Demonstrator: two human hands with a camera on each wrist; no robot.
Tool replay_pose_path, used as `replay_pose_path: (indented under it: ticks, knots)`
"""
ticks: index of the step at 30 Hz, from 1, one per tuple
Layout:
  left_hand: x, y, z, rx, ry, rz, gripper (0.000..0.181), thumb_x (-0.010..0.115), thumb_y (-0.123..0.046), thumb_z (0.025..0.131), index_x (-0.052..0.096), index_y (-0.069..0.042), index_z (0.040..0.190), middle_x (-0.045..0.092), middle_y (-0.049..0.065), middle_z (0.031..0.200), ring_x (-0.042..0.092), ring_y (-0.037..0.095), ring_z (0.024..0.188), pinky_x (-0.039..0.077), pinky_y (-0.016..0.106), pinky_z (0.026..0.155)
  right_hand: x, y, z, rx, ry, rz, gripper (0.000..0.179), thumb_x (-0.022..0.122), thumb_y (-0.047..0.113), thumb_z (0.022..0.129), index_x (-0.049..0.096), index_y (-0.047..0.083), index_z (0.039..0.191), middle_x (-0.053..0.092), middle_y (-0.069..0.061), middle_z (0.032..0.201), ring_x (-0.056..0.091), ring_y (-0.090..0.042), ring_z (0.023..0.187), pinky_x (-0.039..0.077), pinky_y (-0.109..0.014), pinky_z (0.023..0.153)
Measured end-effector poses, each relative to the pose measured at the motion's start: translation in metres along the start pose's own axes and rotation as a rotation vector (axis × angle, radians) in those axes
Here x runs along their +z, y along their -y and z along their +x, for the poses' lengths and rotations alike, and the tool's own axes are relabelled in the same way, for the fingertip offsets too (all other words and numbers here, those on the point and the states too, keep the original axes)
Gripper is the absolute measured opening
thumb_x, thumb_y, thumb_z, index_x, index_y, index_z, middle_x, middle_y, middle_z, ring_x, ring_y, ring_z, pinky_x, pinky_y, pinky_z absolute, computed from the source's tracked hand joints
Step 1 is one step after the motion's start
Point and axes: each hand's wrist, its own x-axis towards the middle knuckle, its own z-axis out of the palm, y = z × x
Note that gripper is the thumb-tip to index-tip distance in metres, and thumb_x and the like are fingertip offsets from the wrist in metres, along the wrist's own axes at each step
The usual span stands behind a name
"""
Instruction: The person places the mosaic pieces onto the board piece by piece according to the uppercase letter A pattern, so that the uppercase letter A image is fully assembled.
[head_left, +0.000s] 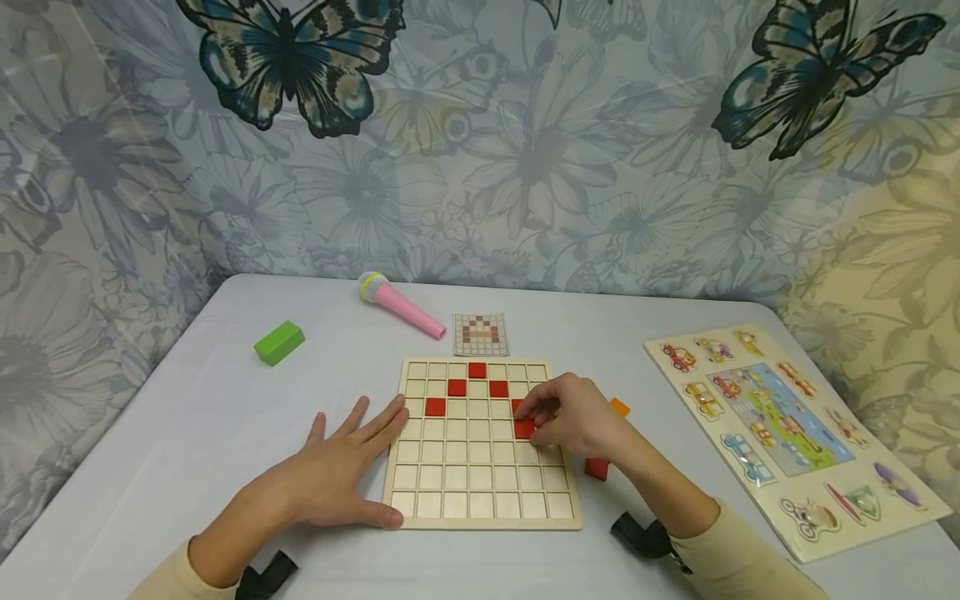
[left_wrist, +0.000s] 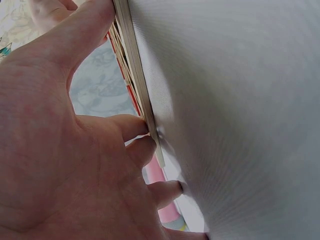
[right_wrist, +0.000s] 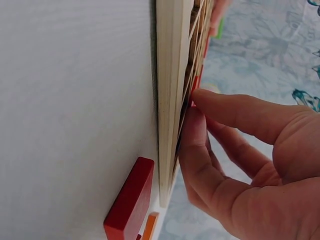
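A pale wooden grid board lies flat on the white table with several red square tiles in its cells, set in a peaked pattern. My left hand is spread along the board's left side, its thumb and fingertips at the edge; in the left wrist view the fingers meet the board's side. Over the right part of the grid, my right hand pinches a red tile at a cell, between thumb and fingertips. The right wrist view shows those fingertips close to the grid, hiding most of the tile.
A loose red block and an orange one lie right of the board. Behind it sit a pattern card and a pink toy microphone. A green block is at left, a picture puzzle at right.
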Motion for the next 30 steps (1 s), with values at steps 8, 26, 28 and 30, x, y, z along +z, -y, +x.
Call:
replay_pose_path:
  ticks: [8,26,28,30]
  knots:
    - [-0.001,0.0,-0.001,-0.004,0.004,0.0,0.125,0.074,-0.08,0.074,0.018,-0.022,0.169,0.004,-0.01,0.177,0.007,0.043,0.162,0.007,0.089,0.108,-0.004,0.0,-0.001,-0.039,0.002,-0.009,0.025,0.083,-0.003,0.076,0.081,0.014,0.094,0.071,-0.001,0.084,0.062,-0.014,0.08,0.053,-0.031,0.071]
    - [-0.001,0.0,0.001,-0.003,0.015,-0.008,0.125,0.074,-0.081,0.074,0.017,-0.022,0.169,0.003,-0.01,0.177,0.006,0.044,0.161,0.005,0.089,0.108,-0.026,-0.02,-0.042,-0.011,0.03,-0.021,0.024,0.084,0.005,0.077,0.079,0.013,0.099,0.071,0.0,0.089,0.063,-0.016,0.079,0.053,-0.026,0.067]
    - [-0.001,0.001,0.001,-0.002,0.015,-0.007,0.125,0.073,-0.081,0.074,0.017,-0.022,0.169,0.003,-0.01,0.177,0.007,0.044,0.161,0.005,0.089,0.108,-0.028,-0.024,-0.049,-0.01,0.023,-0.023,0.025,0.084,0.005,0.077,0.078,0.012,0.099,0.069,-0.001,0.086,0.063,-0.016,0.077,0.053,-0.026,0.066]
    - [-0.001,0.001,0.001,0.0,0.016,-0.009,0.125,0.074,-0.081,0.074,0.017,-0.022,0.169,0.003,-0.01,0.177,0.007,0.045,0.161,0.005,0.089,0.108,-0.029,-0.028,-0.055,-0.019,0.017,-0.036,0.024,0.086,0.005,0.077,0.077,0.012,0.099,0.068,0.0,0.085,0.062,-0.015,0.076,0.052,-0.025,0.065]
